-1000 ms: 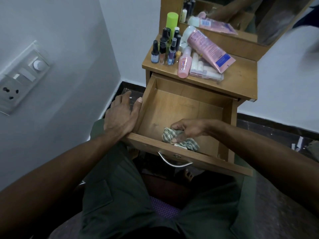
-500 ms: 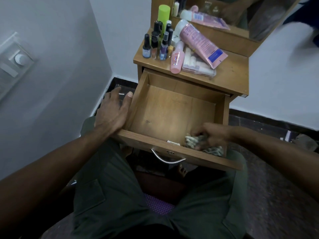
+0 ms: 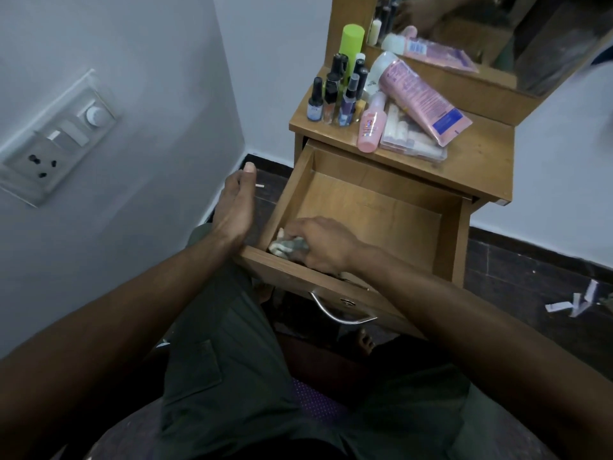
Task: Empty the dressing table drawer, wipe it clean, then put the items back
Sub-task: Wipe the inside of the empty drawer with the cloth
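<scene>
Now my right hand grips the cloth in the drawer's near left corner, wiping; my left hand hangs open just beside its left wall. Emptying looks done. Farther off, the items wait on the worktop, not yet returned.
</scene>
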